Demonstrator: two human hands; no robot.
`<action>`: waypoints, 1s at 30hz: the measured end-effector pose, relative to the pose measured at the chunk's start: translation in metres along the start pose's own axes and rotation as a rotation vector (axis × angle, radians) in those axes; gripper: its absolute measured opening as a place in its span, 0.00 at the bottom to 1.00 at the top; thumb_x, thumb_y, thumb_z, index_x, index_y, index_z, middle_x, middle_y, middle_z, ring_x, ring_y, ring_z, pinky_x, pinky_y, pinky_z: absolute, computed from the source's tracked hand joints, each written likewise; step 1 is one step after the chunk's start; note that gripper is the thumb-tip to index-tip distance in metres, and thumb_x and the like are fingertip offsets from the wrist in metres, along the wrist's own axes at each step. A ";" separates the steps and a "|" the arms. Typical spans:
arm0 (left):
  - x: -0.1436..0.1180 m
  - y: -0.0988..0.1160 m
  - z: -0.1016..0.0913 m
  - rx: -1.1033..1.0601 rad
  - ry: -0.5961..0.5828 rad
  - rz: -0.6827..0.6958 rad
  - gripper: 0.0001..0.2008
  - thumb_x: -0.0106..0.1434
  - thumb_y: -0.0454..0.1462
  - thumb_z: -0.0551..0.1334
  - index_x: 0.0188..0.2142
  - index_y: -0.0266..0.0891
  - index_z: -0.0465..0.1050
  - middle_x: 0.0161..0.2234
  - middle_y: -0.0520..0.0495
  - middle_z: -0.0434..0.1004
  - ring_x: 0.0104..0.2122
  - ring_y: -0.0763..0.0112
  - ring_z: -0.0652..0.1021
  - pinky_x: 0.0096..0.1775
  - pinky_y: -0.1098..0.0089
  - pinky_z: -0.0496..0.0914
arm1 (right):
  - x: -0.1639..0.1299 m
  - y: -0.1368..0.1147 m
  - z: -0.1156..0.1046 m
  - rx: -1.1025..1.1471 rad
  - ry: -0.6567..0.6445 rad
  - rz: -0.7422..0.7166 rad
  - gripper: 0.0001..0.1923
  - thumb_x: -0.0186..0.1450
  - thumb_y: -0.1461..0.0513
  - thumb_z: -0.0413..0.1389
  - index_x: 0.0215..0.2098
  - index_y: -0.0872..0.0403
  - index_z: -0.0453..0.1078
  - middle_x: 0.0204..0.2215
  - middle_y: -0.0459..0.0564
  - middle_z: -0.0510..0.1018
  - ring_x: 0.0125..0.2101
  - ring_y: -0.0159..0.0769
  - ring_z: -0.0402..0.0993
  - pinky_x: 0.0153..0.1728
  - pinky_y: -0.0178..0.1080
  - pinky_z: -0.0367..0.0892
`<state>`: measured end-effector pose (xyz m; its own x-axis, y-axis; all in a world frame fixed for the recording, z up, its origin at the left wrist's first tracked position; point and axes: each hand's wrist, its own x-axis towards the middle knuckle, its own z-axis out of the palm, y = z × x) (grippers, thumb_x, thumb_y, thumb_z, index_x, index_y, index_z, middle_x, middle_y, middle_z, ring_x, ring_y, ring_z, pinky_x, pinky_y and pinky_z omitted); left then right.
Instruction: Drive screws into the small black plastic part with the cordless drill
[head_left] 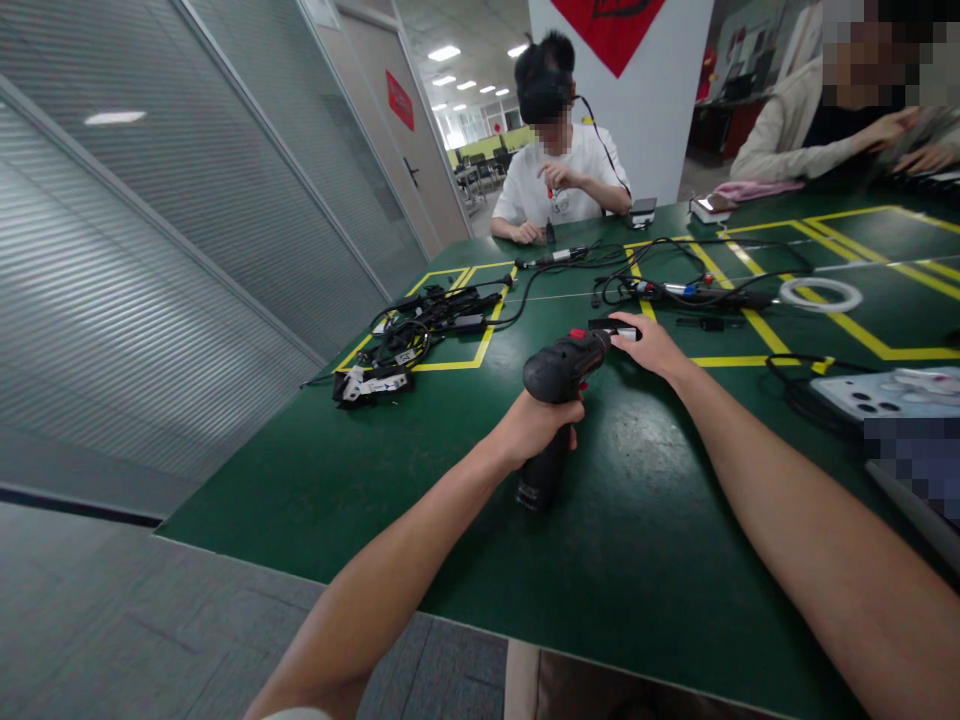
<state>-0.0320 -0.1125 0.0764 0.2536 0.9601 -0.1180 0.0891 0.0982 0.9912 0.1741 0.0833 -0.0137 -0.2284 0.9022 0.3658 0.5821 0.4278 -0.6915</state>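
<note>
My left hand [536, 425] grips the handle of a black cordless drill [559, 385] that stands over the green table [637, 530]. The drill's nose points to the right. At that nose my right hand [652, 345] pinches a small black and white part [615, 328] against the drill's tip. A red switch shows on top of the drill body.
A pile of black cables and adapters [409, 335] lies at the left inside yellow tape lines. More cables and a white ring [821, 294] lie further back. A phone [885, 392] rests at the right edge. Two other people sit at the far side.
</note>
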 end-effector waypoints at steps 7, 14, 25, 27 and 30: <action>0.001 0.003 -0.001 -0.013 -0.004 -0.004 0.14 0.52 0.31 0.61 0.40 0.36 0.67 0.29 0.54 0.68 0.18 0.79 0.72 0.21 0.73 0.68 | 0.001 0.001 0.001 0.008 0.007 -0.011 0.26 0.61 0.57 0.59 0.57 0.49 0.70 0.46 0.53 0.73 0.44 0.43 0.73 0.50 0.47 0.67; 0.002 0.003 -0.002 0.000 0.015 -0.029 0.13 0.53 0.31 0.62 0.40 0.36 0.68 0.27 0.54 0.68 0.18 0.77 0.73 0.21 0.73 0.67 | 0.002 0.003 0.002 0.017 0.002 -0.004 0.25 0.61 0.56 0.58 0.57 0.48 0.70 0.48 0.53 0.73 0.48 0.45 0.71 0.53 0.48 0.66; 0.001 0.003 0.002 -0.003 -0.002 -0.001 0.13 0.53 0.31 0.62 0.39 0.36 0.67 0.27 0.55 0.67 0.18 0.79 0.71 0.21 0.73 0.68 | 0.004 0.004 0.002 0.019 -0.008 0.004 0.25 0.61 0.57 0.58 0.57 0.48 0.70 0.47 0.52 0.73 0.47 0.44 0.72 0.52 0.48 0.66; 0.001 0.002 0.001 0.006 0.000 -0.003 0.14 0.53 0.31 0.62 0.41 0.36 0.67 0.27 0.55 0.68 0.18 0.78 0.71 0.21 0.73 0.68 | 0.005 0.005 0.002 0.022 -0.014 0.004 0.25 0.61 0.57 0.58 0.57 0.48 0.70 0.46 0.52 0.73 0.47 0.44 0.72 0.52 0.47 0.66; 0.002 0.001 0.001 0.003 0.006 0.000 0.16 0.53 0.31 0.62 0.43 0.36 0.67 0.27 0.54 0.68 0.18 0.78 0.72 0.21 0.73 0.68 | 0.006 0.005 0.002 0.028 -0.023 -0.007 0.25 0.61 0.57 0.58 0.57 0.48 0.71 0.46 0.52 0.73 0.47 0.44 0.72 0.52 0.47 0.66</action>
<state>-0.0308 -0.1109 0.0767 0.2477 0.9616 -0.1181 0.0918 0.0980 0.9909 0.1743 0.0909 -0.0163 -0.2504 0.9001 0.3566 0.5584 0.4352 -0.7063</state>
